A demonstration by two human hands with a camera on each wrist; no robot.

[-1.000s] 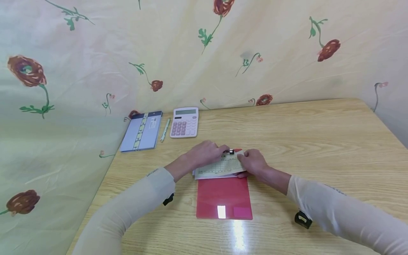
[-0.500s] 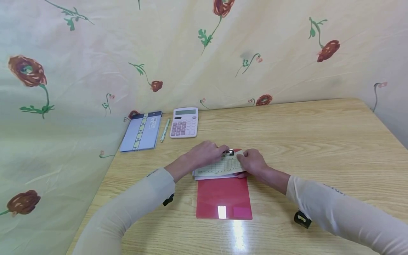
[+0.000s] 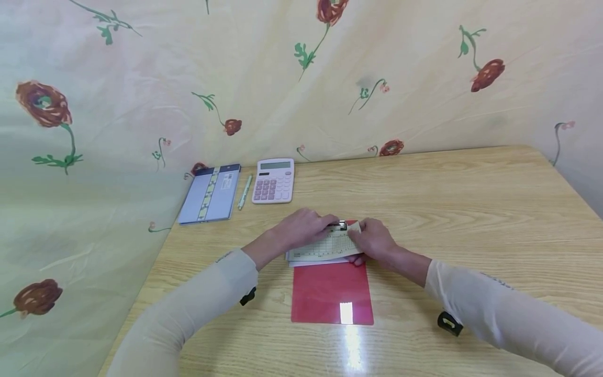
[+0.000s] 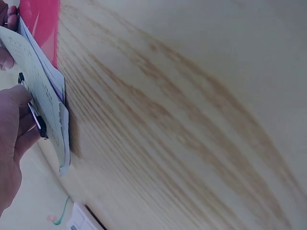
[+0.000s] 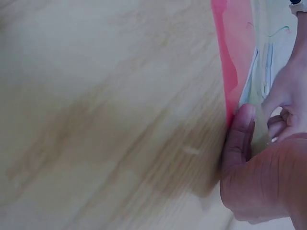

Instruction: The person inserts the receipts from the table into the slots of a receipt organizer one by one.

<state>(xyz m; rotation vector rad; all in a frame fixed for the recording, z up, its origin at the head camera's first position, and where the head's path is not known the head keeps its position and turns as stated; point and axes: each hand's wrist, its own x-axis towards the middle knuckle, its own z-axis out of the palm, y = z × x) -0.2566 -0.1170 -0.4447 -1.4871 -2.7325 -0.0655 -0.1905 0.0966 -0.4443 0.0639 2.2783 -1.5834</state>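
A red clipboard [image 3: 332, 293] lies on the wooden table, its lower half uncovered. Printed sheets of paper [image 3: 320, 250] cover its upper part, the top one yellowish with a grid. At the far edge is the clipboard's dark metal clip [image 3: 343, 225], which my left hand [image 3: 303, 228] pinches between thumb and fingers. My right hand [image 3: 375, 241] grips the sheets at their right edge, thumb on top and fingers underneath. Seen from the left wrist, the paper stack [image 4: 45, 91] stands tilted up off the red board [image 4: 41, 28].
Toward the back left are a pink-white calculator [image 3: 273, 180], a pale green pen [image 3: 245, 192] and a blue notebook [image 3: 209, 193] with a patterned band. A flowered cloth [image 3: 424, 94] hangs behind the wooden table [image 3: 447, 209].
Both hands stay at the clip and papers. The right thumb shifts slightly at the top sheet's corner, which now bends up a little more.
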